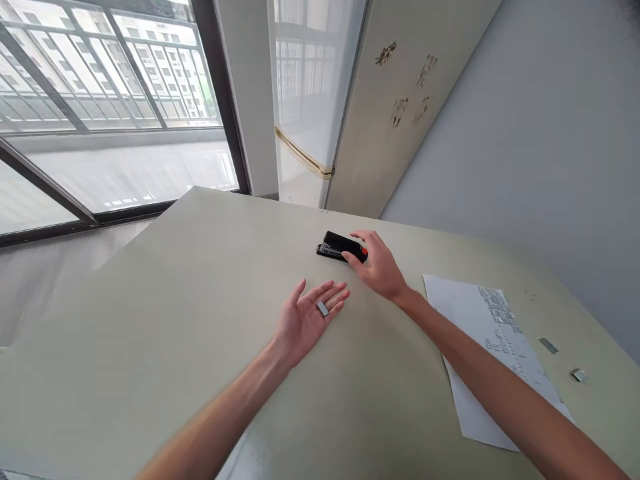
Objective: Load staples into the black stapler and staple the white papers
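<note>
My left hand [310, 320] is palm up above the table, fingers stretched out and apart. A short grey strip of staples [323, 309] lies loose across its fingers. Farther off, a black stapler [333, 248] rests on the tabletop, its top arm slightly raised at the left end. My right hand [377, 267] grips the stapler's right end, thumb on the near side and fingers on the far side. A small red part [365, 252] shows at that end.
Printed paper sheets [450, 300] lie on the table [200, 320] under my right forearm. Right of them are a grey strip [549, 345] and a small box-like piece [579, 375]. Behind the table stand a refrigerator [305, 100] and a wall [540, 133]; glass doors [115, 100] are at left.
</note>
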### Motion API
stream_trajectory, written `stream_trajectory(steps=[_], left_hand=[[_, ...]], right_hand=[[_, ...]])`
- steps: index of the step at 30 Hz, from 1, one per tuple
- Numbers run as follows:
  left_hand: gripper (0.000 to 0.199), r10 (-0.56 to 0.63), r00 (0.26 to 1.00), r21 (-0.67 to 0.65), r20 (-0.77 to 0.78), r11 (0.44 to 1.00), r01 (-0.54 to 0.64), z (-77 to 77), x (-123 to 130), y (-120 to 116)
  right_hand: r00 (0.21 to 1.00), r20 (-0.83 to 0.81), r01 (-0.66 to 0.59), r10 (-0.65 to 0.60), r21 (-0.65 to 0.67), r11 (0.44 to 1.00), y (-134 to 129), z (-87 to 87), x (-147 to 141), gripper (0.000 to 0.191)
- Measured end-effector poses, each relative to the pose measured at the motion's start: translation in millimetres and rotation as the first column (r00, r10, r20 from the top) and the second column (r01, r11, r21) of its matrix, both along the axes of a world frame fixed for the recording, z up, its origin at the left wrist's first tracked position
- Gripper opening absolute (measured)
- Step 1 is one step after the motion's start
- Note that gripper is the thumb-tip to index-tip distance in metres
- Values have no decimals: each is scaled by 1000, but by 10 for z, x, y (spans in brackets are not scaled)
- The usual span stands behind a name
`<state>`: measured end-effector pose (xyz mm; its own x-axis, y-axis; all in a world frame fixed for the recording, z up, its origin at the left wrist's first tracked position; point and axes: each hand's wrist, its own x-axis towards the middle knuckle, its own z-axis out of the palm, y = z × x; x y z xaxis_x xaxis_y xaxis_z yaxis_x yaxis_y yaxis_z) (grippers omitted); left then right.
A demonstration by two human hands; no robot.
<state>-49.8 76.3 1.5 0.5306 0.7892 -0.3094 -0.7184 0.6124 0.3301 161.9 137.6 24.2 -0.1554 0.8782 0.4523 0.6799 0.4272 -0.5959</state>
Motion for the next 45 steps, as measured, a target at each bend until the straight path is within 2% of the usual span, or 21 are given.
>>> stream_trajectory(steps=[2, 4, 6, 9, 12, 14, 17, 20, 22, 24, 26, 28, 30, 33, 36, 39, 42, 45], left_hand=[[49, 1, 1000, 13, 14, 1000, -1, -16, 10, -5], [53, -9, 1000, 23, 22, 1000, 9, -38, 16, -8], [57, -50, 998, 42, 26, 998, 49, -57, 15, -12], [57, -151, 988, 83, 21, 985, 148, -61, 10, -21], [58, -201, 980, 87, -12, 976, 201, -22, 18, -40], [62, -222, 974, 80, -34, 971, 224, 16, 27, -56], [65, -266, 961, 89, -80, 958, 272, 66, 32, -69], [63, -265, 953, 97, -147, 955, 280, 105, 23, -43], [60, -243, 949, 71, -199, 963, 261, 134, 17, -1], [53, -218, 943, 17, -251, 973, 230, 169, 20, 47], [47, -186, 939, -34, -288, 982, 184, 214, 32, 86], [44, -153, 938, -63, -311, 988, 140, 266, 51, 108], [44, -124, 937, -77, -326, 992, 105, 315, 72, 117], [43, -96, 937, -94, -336, 993, 68, 359, 97, 122], [41, -82, 940, -102, -331, 994, 51, 357, 103, 135], [40, -77, 941, -112, -330, 993, 42, 333, 96, 154], [40, -63, 940, -114, -335, 993, 26, 321, 89, 165], [40, -64, 937, -125, -343, 992, 22, 328, 93, 170]], right_hand=[[996, 28, -83, 81, 70, 994, -286, 59, -81, 32], [966, 113, -238, 232, 43, 970, -552, 73, -164, 31], [927, 172, -334, 332, -16, 942, -743, 39, -227, 37], [925, 162, -340, 345, -59, 939, -869, -67, -266, 44], [946, 106, -301, 306, -65, 951, -894, -136, -262, 32], [952, 78, -291, 297, -74, 954, -925, -119, -242, 24], [960, 36, -273, 277, -81, 958, -1073, -19, -125, 22], [984, -98, -156, 146, -105, 982, -1359, 65, 210, 22], [982, -188, 1, -30, -151, 989, -1600, 63, 576, 21], [952, -193, 204, -237, -176, 963, -1847, 13, 1020, 20], [880, -133, 435, -457, -163, 886, -2069, -72, 1483, 24], [789, -36, 605, -613, -128, 786, -2240, -173, 1909, 31], [708, 57, 707, -704, -77, 703, -2349, -282, 2259, 34], [638, 138, 767, -757, -37, 640, -2414, -449, 2626, 39], [618, 188, 779, -764, -13, 627, -2415, -591, 2837, 44], [602, 224, 789, -767, -16, 614, -2412, -648, 2923, 48], [583, 211, 805, -784, -24, 593, -2443, -578, 2856, 49], [593, 148, 804, -792, -59, 591, -2536, -423, 2573, 50]])
